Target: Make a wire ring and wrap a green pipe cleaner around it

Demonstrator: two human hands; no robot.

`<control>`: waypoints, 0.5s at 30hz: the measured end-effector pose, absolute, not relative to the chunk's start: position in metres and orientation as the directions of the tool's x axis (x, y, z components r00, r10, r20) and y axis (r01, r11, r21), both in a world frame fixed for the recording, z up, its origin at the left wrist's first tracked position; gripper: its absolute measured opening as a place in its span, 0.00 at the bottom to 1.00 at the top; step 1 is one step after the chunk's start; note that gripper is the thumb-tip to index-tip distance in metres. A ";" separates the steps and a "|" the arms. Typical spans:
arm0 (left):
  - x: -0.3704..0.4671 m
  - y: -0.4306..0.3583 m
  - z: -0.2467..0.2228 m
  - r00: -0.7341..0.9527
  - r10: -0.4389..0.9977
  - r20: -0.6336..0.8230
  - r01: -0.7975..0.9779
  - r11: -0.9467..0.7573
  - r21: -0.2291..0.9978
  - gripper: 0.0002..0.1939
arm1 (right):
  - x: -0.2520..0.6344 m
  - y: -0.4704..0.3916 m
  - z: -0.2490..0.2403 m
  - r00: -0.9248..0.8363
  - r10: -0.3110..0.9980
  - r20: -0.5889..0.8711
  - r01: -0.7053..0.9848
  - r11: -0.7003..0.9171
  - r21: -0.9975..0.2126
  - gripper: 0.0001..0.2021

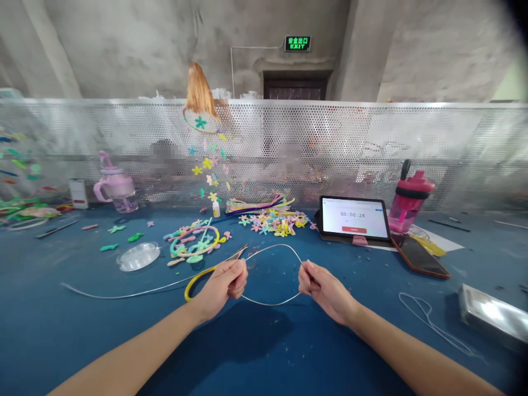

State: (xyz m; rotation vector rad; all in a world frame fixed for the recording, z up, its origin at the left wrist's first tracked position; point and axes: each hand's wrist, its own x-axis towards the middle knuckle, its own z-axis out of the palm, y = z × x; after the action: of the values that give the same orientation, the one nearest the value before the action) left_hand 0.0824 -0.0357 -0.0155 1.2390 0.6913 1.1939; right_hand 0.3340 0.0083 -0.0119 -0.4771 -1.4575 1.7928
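Observation:
A thin silvery wire (270, 303) is bent into a loop between my two hands above the blue table. My left hand (226, 283) is closed on the loop's left side, and a long wire tail runs out to the left from near it. On the loop's right side, my right hand (324, 286) pinches the wire with its fingers curled in. Just behind my left hand lie a yellow tube (192, 286) and the tips of a pointed metal tool (241, 252), its rest hidden. Colourful flower pieces and curved tubes (196, 242) lie behind it.
A clear dish (139, 257) and a pink cup (117, 190) are at the left. Mixed flower pieces (278, 221) lie at the back centre. Rightward are a tablet (355, 218), a red bottle (408, 203), a phone (421, 256), a metal box (495, 313) and a coiled cord (431, 322).

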 end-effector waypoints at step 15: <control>0.090 -0.038 -0.017 0.196 0.963 0.186 -0.449 -0.080 0.890 0.25 | 0.327 0.000 -0.009 -0.631 0.757 0.170 -0.485 -0.214 -0.848 0.30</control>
State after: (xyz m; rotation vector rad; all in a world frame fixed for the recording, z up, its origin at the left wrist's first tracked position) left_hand 0.0901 -0.0384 -0.0173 1.0664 0.6376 1.3120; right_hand 0.3267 -0.0002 -0.0089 -0.3584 -1.2064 1.9328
